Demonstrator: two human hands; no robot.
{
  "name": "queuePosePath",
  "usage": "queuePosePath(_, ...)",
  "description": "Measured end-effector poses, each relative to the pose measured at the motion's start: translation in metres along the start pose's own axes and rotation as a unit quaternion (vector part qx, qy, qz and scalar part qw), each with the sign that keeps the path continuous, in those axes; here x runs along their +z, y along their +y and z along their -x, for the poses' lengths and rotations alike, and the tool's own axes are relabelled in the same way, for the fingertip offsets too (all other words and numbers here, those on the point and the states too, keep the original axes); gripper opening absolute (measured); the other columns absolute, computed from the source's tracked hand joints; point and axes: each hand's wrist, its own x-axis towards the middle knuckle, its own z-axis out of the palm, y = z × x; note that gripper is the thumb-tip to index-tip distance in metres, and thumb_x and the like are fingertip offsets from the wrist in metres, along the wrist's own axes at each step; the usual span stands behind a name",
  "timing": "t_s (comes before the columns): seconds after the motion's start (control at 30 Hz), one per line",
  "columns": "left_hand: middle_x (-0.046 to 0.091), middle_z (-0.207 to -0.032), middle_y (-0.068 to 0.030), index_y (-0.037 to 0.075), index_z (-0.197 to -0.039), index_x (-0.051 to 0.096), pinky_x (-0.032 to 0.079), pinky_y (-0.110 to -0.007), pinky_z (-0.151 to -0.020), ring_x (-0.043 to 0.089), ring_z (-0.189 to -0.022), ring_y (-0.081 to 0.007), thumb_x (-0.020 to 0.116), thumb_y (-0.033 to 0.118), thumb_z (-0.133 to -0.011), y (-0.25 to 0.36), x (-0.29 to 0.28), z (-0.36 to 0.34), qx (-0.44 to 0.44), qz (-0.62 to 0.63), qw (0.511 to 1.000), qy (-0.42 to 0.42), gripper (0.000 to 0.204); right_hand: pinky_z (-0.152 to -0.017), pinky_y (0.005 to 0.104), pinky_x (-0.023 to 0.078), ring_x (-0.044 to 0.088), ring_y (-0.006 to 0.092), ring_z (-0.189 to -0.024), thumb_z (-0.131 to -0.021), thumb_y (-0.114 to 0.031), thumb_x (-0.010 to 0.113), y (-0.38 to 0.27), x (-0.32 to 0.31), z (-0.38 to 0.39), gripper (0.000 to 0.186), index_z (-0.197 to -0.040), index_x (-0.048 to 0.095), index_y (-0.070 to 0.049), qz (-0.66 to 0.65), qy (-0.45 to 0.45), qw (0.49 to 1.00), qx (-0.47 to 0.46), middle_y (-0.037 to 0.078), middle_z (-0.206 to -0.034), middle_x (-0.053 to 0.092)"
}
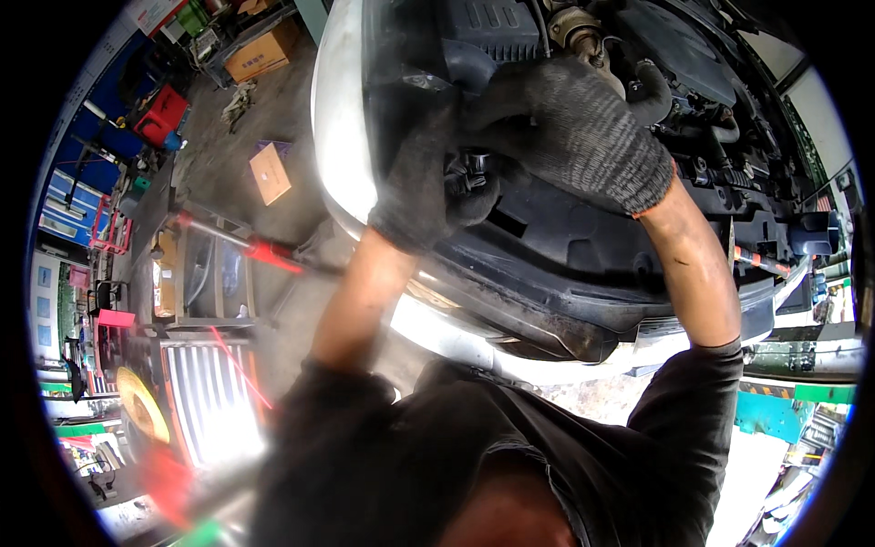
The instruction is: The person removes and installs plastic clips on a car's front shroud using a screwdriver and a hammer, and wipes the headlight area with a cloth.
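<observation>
Both hands wear dark knitted work gloves and meet over the front of an open engine bay. My left hand is closed, its fingers curled round a small dark part with shiny edges; its exact kind does not show. Close beside it, my right hand reaches over from the right with bent fingers. Its fingertips are hidden in shadow against the dark parts, so what they grip cannot be made out. Behind the hands lie a black ribbed cover and a metal engine part.
The car's white front fender curves round on the left. A red-handled bar crosses at left, near a shelved cart. Cardboard lies on the floor, and a box stands farther back. An orange-and-black tool rests at right.
</observation>
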Motion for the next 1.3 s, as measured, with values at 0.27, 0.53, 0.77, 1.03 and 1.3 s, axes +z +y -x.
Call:
queuePosePath(0.27, 0.065, -0.112, -0.0185, -0.003, -0.134, 0.059, 0.048, -0.037, -0.078, 0.061, -0.091, -0.0274, 0.074, 0.028, -0.09, 0.005, -0.002, 0.001, -0.09, 0.119, 0.988, -0.029, 0.055, -0.088, 0.0365, 0.06, 0.075, 0.0235, -0.095, -0.086, -0.017, 0.076, 0.029, 0.02, -0.012, 0.019, -0.103, 0.082, -0.022, -0.07, -0.129, 0.987, -0.067, 0.002, -0.102, 0.078)
queuePosePath(0.53, 0.068, -0.102, -0.0149, -0.003, -0.13, 0.061, 0.048, -0.03, -0.065, 0.063, -0.077, -0.0195, 0.073, 0.024, -0.094, 0.009, -0.002, -0.004, -0.142, 0.191, 0.97, -0.056, 0.047, -0.084, 0.0372, 0.06, 0.075, 0.0224, -0.094, -0.089, -0.02, 0.077, 0.047, 0.027, -0.019, 0.019, -0.108, 0.08, -0.021, -0.11, -0.151, 0.975, -0.122, 0.003, -0.102, 0.077)
queuePosePath(0.77, 0.07, -0.094, -0.0118, -0.003, -0.126, 0.063, 0.049, -0.024, -0.053, 0.064, -0.064, -0.0126, 0.072, 0.021, -0.096, 0.037, -0.008, -0.015, -0.362, 0.378, 0.848, -0.081, 0.04, -0.072, 0.03, 0.059, 0.072, 0.0175, -0.086, -0.102, -0.014, 0.065, 0.095, 0.016, -0.033, 0.024, -0.12, 0.07, 0.001, -0.302, -0.138, 0.941, -0.063, 0.009, -0.096, 0.072)
queuePosePath(1.03, 0.062, -0.061, -0.0062, -0.003, -0.092, 0.072, 0.031, -0.024, -0.041, 0.047, -0.043, -0.0096, 0.07, 0.023, -0.098, 0.05, -0.008, -0.026, -0.477, 0.392, 0.766, -0.176, 0.027, -0.094, 0.0385, 0.055, 0.07, 0.0333, -0.112, -0.098, -0.009, 0.062, 0.186, 0.117, -0.058, 0.029, -0.125, 0.07, -0.003, 0.042, -0.178, 0.971, -0.151, 0.017, -0.12, 0.073)
queuePosePath(1.3, 0.064, -0.066, -0.0033, 0.001, -0.094, 0.072, 0.037, -0.022, -0.044, 0.051, -0.049, -0.0069, 0.071, 0.022, -0.099, 0.045, -0.012, -0.026, -0.477, 0.394, 0.76, -0.197, 0.022, -0.091, 0.0414, 0.055, 0.07, 0.0343, -0.11, -0.098, -0.021, 0.064, 0.171, 0.116, -0.062, 0.025, -0.118, 0.074, -0.01, -0.04, -0.219, 0.97, -0.095, 0.015, -0.114, 0.075)
